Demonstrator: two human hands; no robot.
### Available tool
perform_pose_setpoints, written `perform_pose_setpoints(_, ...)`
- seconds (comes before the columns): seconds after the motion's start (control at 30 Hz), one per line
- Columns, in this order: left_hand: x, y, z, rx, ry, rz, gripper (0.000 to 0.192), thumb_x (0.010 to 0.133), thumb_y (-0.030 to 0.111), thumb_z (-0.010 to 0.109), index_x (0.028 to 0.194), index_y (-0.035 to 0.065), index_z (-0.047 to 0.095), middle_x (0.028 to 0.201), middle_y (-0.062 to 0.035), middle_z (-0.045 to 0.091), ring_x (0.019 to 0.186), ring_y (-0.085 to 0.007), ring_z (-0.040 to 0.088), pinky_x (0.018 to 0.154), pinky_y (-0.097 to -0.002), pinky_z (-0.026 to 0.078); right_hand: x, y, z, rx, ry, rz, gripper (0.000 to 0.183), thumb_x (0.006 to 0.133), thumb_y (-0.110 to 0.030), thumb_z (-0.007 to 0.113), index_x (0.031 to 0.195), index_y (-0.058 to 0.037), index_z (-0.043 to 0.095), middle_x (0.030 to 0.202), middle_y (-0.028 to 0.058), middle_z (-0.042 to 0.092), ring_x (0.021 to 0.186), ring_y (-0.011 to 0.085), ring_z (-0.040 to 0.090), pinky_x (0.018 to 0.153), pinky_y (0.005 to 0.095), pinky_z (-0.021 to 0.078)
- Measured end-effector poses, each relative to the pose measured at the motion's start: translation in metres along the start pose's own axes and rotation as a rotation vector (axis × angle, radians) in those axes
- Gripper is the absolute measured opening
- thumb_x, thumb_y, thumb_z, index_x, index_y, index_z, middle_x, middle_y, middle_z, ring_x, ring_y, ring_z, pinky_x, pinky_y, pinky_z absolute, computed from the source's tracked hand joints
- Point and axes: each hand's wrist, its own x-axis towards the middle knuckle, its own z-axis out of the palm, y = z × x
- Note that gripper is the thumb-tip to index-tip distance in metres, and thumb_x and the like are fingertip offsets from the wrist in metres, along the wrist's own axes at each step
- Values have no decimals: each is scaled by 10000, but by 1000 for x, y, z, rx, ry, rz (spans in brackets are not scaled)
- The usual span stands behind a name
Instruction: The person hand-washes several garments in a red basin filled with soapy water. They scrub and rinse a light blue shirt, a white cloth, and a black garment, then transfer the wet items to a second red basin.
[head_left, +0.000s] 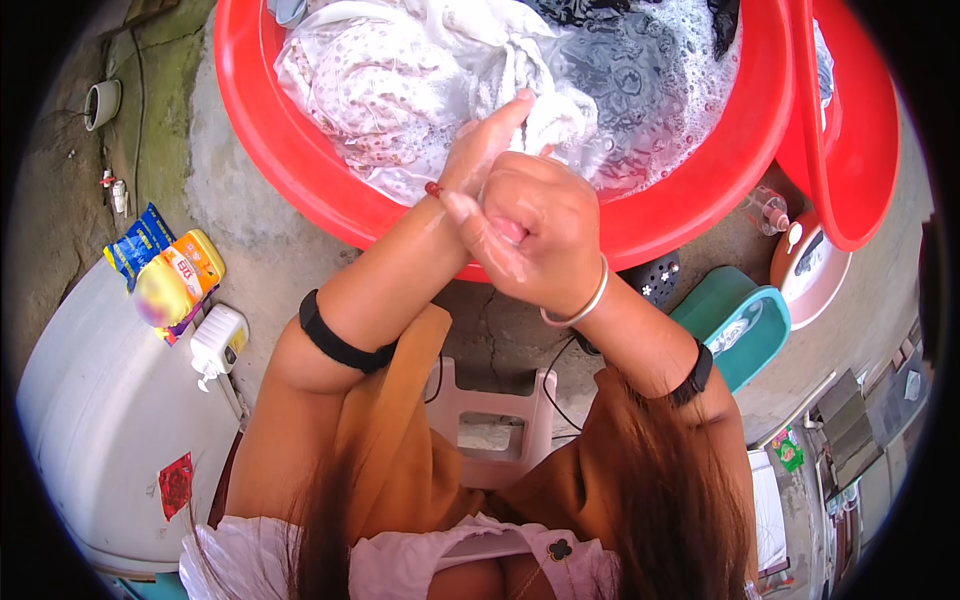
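Observation:
My left hand (484, 146) and my right hand (547, 217) are wet and close together over the near rim of a large red plastic basin (322, 176). The left thumb lies along a bunched white towel (559, 124); the left fingers are mostly hidden. My right hand is curled into a fist against the towel's near side, in front of the left wrist. How much cloth sits inside the fist is hidden. Beside the towel, a white floral-print cloth (386, 90) lies in sudsy water. Dark cloth (724, 26) shows at the basin's far right.
A second red basin (870, 142) stands at right. Near it are a pump bottle (766, 210), a pink basin (832, 274), a teal tub (772, 330) and a clog shoe (656, 277). Detergent packs (187, 262) and a white bottle (219, 341) stand left. A plastic stool (491, 405) is below.

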Motion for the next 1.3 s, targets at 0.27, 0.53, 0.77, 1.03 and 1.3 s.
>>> perform_pose_setpoints(0.27,9,-13,0,39,266,138,212,980,271,476,970,85,577,937,-32,607,838,-156,614,715,-293,512,18,21,1,-192,342,298,372,824,-61,639,598,-47,344,542,100,344,478,216,308,459,336,310)
perform_pose_setpoints(0.53,7,-17,14,136,310,206,306,983,270,507,1172,35,555,1062,-92,635,960,-200,636,835,-356,532,23,36,-6,-132,435,555,300,801,-123,593,600,-12,401,524,173,416,449,300,371,457,390,347)
perform_pose_setpoints(0.77,-6,1,14,-59,-231,-108,257,976,330,515,958,83,583,812,-50,593,721,-149,584,663,-305,498,13,11,0,-228,359,42,385,840,-31,635,603,-59,334,516,74,339,476,118,320,440,297,285)
perform_pose_setpoints(1.03,-15,12,20,453,0,326,312,938,182,591,1148,-49,604,1068,-89,659,963,-150,623,850,-287,482,-2,53,-66,103,249,663,301,925,-265,635,826,16,588,684,74,590,590,139,570,547,285,445)
perform_pose_setpoints(1.3,-5,17,-8,178,-143,272,380,909,114,538,1232,-84,518,1218,-145,598,1132,-243,574,992,-388,437,-95,27,-227,-220,910,574,192,928,-163,636,818,-13,588,688,-9,551,577,40,470,517,180,367)
